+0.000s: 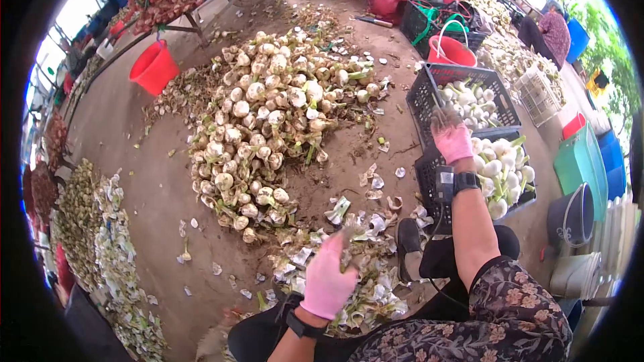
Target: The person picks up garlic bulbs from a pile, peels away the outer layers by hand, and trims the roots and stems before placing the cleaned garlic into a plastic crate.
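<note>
My left hand (329,280), in a pink glove with dirty fingertips, is over a litter of peeled garlic skins (376,295) between my legs. Its thumb and forefinger are apart, and nothing shows between them. My right hand (452,138), gloved the same way, reaches over the near side of the black crates at the right. Its fingers are bent and blurred around something thin that I cannot make out. Clean white garlic bulbs (469,102) lie in the far crate (513,118); more garlic bulbs with stems (500,171) fill the near crate (428,184).
A big heap of unpeeled garlic (261,114) covers the floor ahead. Red buckets (154,70) (456,53) stand left and right of it. A knife (374,21) lies beyond. A dark bucket (570,216) is at my right. Another person (551,32) sits at the far right.
</note>
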A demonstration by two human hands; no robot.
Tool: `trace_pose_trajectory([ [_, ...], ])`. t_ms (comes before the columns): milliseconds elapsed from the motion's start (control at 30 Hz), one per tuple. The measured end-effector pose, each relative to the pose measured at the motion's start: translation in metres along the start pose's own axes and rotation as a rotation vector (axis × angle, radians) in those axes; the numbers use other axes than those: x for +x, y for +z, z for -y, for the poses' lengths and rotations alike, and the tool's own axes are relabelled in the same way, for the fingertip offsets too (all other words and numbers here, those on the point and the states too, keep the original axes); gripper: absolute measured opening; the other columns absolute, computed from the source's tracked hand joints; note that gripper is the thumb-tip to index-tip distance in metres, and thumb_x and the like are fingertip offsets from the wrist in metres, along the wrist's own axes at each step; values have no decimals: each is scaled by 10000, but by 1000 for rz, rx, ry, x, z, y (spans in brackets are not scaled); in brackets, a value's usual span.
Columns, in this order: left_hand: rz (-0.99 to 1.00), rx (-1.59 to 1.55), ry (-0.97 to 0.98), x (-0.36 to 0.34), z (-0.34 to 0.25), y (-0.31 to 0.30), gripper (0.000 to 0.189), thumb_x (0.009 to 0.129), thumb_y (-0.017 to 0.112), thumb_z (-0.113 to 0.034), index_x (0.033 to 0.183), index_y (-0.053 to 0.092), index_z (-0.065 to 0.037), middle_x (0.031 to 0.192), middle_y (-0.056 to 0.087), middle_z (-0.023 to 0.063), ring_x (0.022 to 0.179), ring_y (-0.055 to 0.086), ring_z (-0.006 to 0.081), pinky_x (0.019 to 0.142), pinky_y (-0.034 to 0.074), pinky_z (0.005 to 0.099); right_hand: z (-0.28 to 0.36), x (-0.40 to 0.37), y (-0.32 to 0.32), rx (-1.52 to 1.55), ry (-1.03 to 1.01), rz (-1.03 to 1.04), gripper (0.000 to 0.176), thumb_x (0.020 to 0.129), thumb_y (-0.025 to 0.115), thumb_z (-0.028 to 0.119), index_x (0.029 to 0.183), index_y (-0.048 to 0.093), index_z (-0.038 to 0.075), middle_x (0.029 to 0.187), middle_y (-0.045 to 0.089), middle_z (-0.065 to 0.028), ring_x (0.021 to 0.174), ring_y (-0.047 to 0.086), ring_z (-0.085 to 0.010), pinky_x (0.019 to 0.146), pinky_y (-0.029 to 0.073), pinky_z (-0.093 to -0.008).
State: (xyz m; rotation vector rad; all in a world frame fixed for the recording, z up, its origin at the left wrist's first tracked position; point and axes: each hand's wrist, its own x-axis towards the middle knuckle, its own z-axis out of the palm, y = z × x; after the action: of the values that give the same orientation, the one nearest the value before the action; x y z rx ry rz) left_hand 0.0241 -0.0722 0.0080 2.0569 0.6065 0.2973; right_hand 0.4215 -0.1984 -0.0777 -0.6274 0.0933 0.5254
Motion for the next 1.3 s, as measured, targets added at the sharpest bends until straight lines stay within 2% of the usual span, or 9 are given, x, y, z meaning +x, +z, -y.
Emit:
trace_pose_trajectory([
  [167, 185, -106, -54, 1, -6, -2, 477, 800, 605, -122, 1264, 509, -66, 1160, 584, 177, 1038, 577, 346, 887, 465, 402, -145, 12, 6, -872, 242, 1, 189, 841, 663, 129, 1007, 662, 39, 738, 630, -39, 586, 591, -168, 542, 478, -314],
  [233, 177, -103, -76, 3, -6, -10, 494, 786, 612, -119, 1266, 506, -70, 1171, 578, 176, 1042, 574, 346, 892, 463, 401, -206, 15, 15, -1236, 224, 69, 255, 834, 588, 92, 1064, 652, 2, 792, 668, -82, 588, 597, -153, 527, 474, -295],
  [333, 150, -95, -108, 7, 9, -15, 539, 751, 627, -105, 1273, 498, -68, 1206, 559, 175, 1060, 567, 349, 906, 458, 407, -272, 48, 11, -1998, 24, 366, 325, 793, 610, 154, 1100, 643, 54, 975, 665, -181, 847, 654, -329, 756, 519, -382],
  [467, -25, -54, -138, 10, 17, -23, 512, 697, 598, -13, 1206, 544, -41, 989, 596, 184, 872, 584, 359, 762, 478, 425, -331, 71, 16, -2151, 145, 238, 385, 806, 597, 174, 1186, 583, 112, 1256, 500, -171, 1035, 586, -375, 864, 502, -415],
  [600, 297, -97, -388, 13, 18, -32, 486, 751, 627, -85, 1231, 548, -92, 1227, 582, 138, 1094, 589, 316, 928, 479, 362, -350, 49, -6, -2207, 164, 459, 279, 774, 605, 143, 1045, 655, 105, 1098, 603, -194, 1023, 589, -372, 879, 490, -427],
  [700, -45, -108, -119, 0, 26, -24, 532, 683, 595, -13, 1211, 541, -49, 964, 590, 172, 849, 579, 351, 735, 471, 427, -344, -7, -28, -1862, 164, 576, 290, 759, 648, 181, 1009, 655, 35, 963, 653, -206, 902, 631, -357, 828, 490, -388],
  [800, 0, -37, -256, 5, 24, -40, 445, 771, 642, -97, 1207, 557, -76, 1211, 569, 160, 1037, 611, 307, 883, 498, 375, -310, -75, 5, -1067, 611, 379, 264, 878, 679, 170, 1085, 645, 9, 920, 653, -7, 811, 550, -86, 701, 460, -244],
  [1100, -448, 130, -167, -9, 35, -40, 459, 709, 718, -58, 1141, 566, -21, 1129, 536, 150, 1000, 563, 319, 879, 460, 379, -199, -204, 119, -792, 421, 736, 279, 944, 571, 206, 1106, 598, -19, 1008, 646, -64, 925, 577, -105, 839, 470, -268],
  [1300, -521, 100, -9, -19, 20, -34, 456, 667, 725, -40, 1099, 577, -24, 1073, 540, 148, 988, 562, 331, 860, 463, 384, -183, -229, 123, -649, 466, 543, 358, 926, 605, 269, 1130, 577, -24, 1012, 641, -70, 915, 602, -152, 821, 490, -284],
])
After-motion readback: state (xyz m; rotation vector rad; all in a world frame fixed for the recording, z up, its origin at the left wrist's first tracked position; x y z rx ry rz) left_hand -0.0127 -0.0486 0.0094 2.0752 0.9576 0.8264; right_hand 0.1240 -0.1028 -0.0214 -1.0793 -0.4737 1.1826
